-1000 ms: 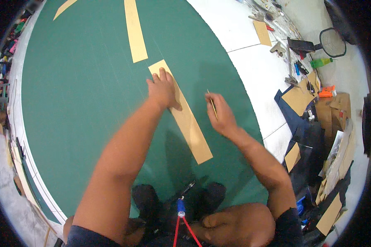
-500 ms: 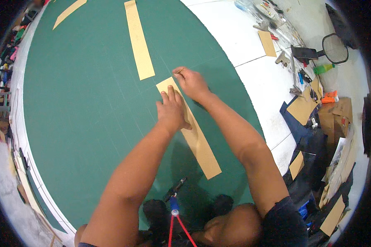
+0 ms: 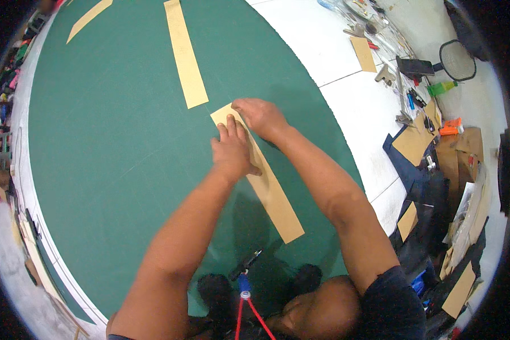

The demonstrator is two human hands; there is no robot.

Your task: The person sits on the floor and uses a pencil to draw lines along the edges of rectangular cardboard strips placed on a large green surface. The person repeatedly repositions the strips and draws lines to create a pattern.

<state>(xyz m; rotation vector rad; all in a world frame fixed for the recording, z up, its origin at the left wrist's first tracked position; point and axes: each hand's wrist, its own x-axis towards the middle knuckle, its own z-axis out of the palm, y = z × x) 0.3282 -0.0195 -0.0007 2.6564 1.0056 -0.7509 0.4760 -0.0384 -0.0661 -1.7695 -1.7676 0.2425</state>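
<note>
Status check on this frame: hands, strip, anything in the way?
Left hand spread on tan strip. Right hand closed at its far right corner, contents hidden. Strip flat on green sheet, only hands over it; second strip beyond, not touching.

I see deep green cloth faintly streaked with pale lines, plain tan strips, a bright red cord, a white surface with dark seams.
</note>
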